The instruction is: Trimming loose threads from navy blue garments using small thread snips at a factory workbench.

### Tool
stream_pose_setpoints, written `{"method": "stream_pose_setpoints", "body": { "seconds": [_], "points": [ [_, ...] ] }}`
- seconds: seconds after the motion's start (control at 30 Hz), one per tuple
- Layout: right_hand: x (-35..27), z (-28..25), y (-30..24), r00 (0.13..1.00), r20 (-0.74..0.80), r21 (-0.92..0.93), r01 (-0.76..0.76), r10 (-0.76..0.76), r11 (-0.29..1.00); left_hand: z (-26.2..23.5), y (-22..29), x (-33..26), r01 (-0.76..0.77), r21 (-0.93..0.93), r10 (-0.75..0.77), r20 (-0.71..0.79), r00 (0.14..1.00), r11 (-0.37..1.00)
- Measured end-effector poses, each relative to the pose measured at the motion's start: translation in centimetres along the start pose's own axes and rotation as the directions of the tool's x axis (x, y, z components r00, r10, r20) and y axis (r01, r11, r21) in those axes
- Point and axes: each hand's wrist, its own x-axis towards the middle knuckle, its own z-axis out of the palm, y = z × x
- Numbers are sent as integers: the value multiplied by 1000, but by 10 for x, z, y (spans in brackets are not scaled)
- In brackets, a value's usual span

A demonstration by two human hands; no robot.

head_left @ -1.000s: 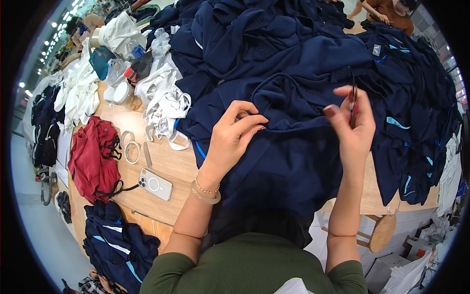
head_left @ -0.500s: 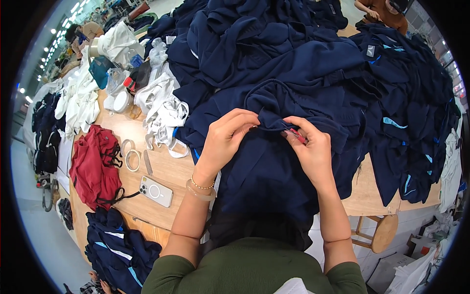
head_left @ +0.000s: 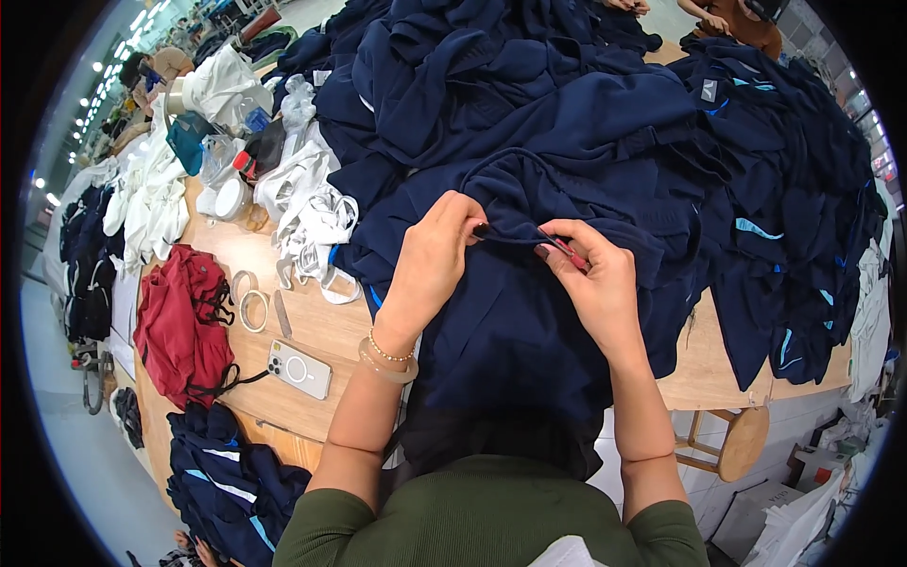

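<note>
A navy blue garment is spread over the table edge in front of me and hangs toward my lap. My left hand is closed, pinching the garment's waistband-like edge between thumb and fingers. Just to its right, my right hand pinches the same edge. Tucked in its fingers are small red-handled thread snips; their blades are mostly hidden. Between the two hands the edge is drawn into a short stretch with a fold.
Heaped navy garments cover the table's far side and right. Leftward lie a red garment, a phone, tape rolls and white cloth. A wooden stool stands right. Other people work beyond.
My left hand has moved slightly up and left, stretching the garment edge flatter between my hands. My right hand keeps its place, still with the red thread snips.
</note>
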Motion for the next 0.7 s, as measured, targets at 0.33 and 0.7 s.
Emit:
{"method": "stream_pose_setpoints", "body": {
  "seconds": [0.33,0.7],
  "points": [
    [14,-19,-33,986,47,-102,163,-159,981,2,0,-3,12,-54,-17,-103,995,998],
    [39,1,-40,855,216,-593,498,-471,632,1,4,-1,39,48,-36,-59,998,998]
  ]
}}
